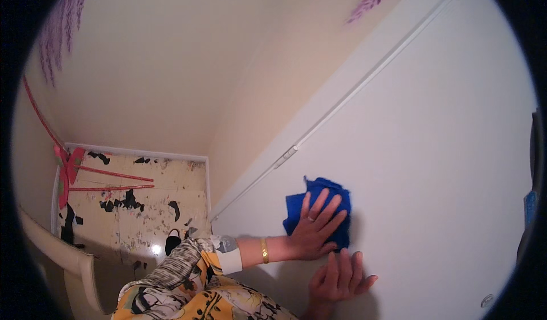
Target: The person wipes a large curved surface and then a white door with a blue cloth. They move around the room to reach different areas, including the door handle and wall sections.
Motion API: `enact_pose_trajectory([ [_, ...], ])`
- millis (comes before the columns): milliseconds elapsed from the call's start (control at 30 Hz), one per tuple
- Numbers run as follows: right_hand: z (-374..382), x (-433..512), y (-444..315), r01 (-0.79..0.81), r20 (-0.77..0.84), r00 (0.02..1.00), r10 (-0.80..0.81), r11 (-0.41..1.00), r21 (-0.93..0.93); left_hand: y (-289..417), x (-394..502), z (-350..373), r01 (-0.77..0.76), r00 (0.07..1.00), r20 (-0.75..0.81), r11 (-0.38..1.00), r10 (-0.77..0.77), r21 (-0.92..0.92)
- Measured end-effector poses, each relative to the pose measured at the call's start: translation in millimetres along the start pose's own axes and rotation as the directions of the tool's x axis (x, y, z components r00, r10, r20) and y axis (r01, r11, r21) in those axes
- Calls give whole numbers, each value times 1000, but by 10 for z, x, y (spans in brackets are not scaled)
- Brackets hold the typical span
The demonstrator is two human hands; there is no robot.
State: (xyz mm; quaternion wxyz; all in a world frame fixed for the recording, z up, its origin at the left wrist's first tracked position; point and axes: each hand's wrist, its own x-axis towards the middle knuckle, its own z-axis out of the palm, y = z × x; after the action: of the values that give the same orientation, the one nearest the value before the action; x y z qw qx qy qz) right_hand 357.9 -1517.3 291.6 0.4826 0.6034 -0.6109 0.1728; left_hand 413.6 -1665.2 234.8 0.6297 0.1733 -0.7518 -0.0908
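Observation:
A blue cloth [339,231] lies flat against a white door [427,149], a little to the right of its hinged edge. My left hand [318,230] is spread over the cloth with its palm pressing it to the door. It wears a ring, and a gold bracelet circles the wrist. Just below the cloth's lower edge, my right hand [337,277] is raised near the door with bent fingers and nothing visible in it. Whether its fingertips touch the door I cannot tell.
Metal hinges [286,156] line the door's edge beside a beige wall [162,63]. At the lower left, black scraps [130,199] litter the floor near red-handled tools [111,188]. A beige chair [81,268] stands at the left.

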Motion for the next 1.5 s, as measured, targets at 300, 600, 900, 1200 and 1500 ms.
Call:
enact_pose_trajectory([
  [300, -208, 109, -30, -22, -53, 998, 25, 998, 64, -109, 1067, -349, -133, 984, -107, 989, 140, 69],
  [600, -382, -172, -128, -104, -71, 991, 110, 991, 88, -212, 1374, -419, 81, 965, -259, 985, -39, 153],
  [900, -101, 5, -51, -135, -108, 983, 148, 983, 123, -351, 1386, -280, 95, 971, -233, 978, -51, 183],
  [1200, 309, 160, 57, -101, -219, 969, 111, 993, 58, -935, 634, -94, 194, 978, -103, 971, -180, 142],
  [1500, 605, 284, 44, -67, -259, 962, 86, 994, 83, -1618, -344, 65, 348, 932, -119, 937, -343, 20],
])
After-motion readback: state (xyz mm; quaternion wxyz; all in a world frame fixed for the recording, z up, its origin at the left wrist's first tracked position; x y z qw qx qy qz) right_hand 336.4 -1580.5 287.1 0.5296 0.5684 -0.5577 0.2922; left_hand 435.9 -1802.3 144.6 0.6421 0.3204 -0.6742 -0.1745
